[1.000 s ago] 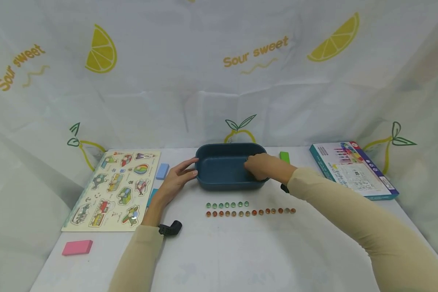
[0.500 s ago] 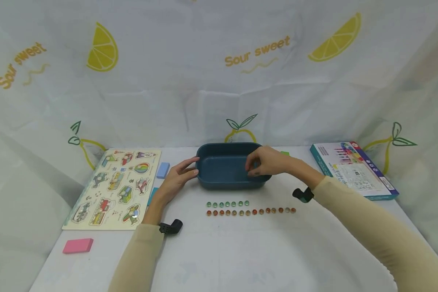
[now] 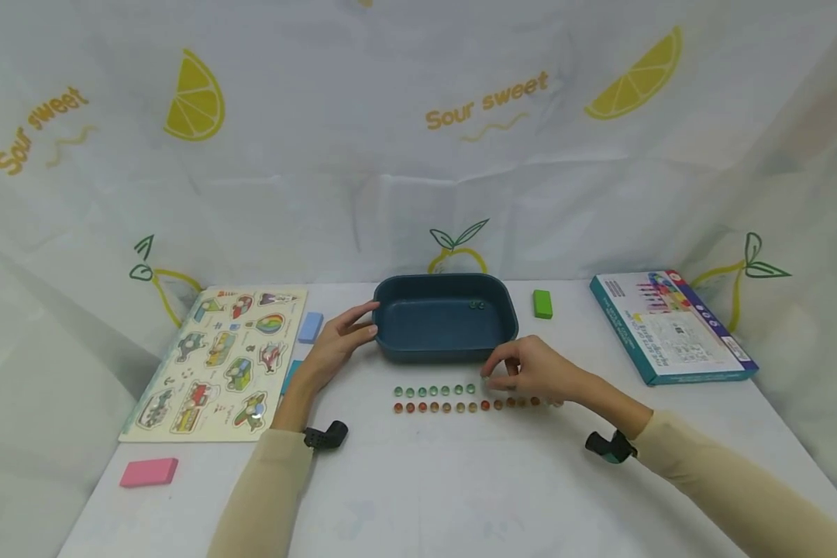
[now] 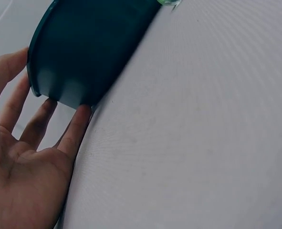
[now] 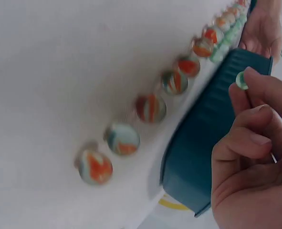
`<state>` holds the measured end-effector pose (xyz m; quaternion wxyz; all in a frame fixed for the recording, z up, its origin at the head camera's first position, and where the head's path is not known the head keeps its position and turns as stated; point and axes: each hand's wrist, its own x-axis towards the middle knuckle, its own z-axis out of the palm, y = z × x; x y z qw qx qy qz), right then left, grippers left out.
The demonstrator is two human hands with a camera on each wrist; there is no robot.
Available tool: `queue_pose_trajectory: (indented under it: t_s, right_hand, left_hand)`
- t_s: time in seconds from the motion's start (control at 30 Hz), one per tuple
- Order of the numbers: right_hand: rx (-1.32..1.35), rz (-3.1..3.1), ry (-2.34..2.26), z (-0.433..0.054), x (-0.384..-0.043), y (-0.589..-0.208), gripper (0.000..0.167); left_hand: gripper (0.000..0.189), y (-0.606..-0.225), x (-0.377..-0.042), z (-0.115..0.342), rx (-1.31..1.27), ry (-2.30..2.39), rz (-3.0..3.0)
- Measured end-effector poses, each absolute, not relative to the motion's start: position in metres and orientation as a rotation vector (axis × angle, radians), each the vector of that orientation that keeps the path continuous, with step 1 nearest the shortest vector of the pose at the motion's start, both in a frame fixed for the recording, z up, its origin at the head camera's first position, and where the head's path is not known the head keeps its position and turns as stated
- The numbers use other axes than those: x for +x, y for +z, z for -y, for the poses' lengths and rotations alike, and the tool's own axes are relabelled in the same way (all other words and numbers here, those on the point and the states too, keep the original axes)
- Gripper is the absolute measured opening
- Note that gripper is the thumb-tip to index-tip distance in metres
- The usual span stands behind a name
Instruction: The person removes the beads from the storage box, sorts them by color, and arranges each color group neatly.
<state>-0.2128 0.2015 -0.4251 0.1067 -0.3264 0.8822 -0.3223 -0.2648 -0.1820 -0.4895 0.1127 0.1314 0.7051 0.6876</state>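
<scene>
My right hand point(image 3: 540, 370) pinches a green marble point(image 5: 241, 80) between thumb and index finger, just in front of the dark blue basin point(image 3: 446, 356) at its right corner. A short row of green marbles point(image 3: 435, 391) lies in front of the basin, its right end near these fingertips. Parallel to it runs a longer row of orange-swirled marbles point(image 5: 151, 108), its right end partly hidden behind my right hand in the head view. Two green marbles point(image 3: 477, 304) sit inside the basin. With fingers extended, my left hand point(image 4: 31, 167) touches the basin's left end.
A picture puzzle board point(image 3: 223, 364) lies at left, with a blue block point(image 3: 310, 327) beside it and a pink block point(image 3: 149, 472) in front. Right of the basin are a green block point(image 3: 542, 304) and a flat teal-edged box point(image 3: 673, 325). A printed white curtain hangs behind.
My right hand has come up out of the basin and moved toward me, to the right end of the green row, now with a green marble. The left hand stays put.
</scene>
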Motion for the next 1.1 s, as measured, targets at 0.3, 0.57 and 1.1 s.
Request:
queue_pose_trajectory:
  t_s: [0.3,0.57,1.1]
  right_hand:
    - [-1.030,-2.660,-0.826,-0.195,-0.211,-0.441,0.012]
    - [-1.021,-2.639,-0.785,-0.198,-0.208,-0.430,0.017]
    - [-0.795,-2.902,-0.490,-0.155,-0.312,-0.360,0.028]
  left_hand:
    - [0.055,-0.488,-0.266,0.178,0.378,2.023,-2.067]
    - [0.054,-0.487,-0.266,0.177,0.381,2.018,-2.062]
    - [0.055,-0.488,-0.264,0.182,0.372,2.011,-2.067]
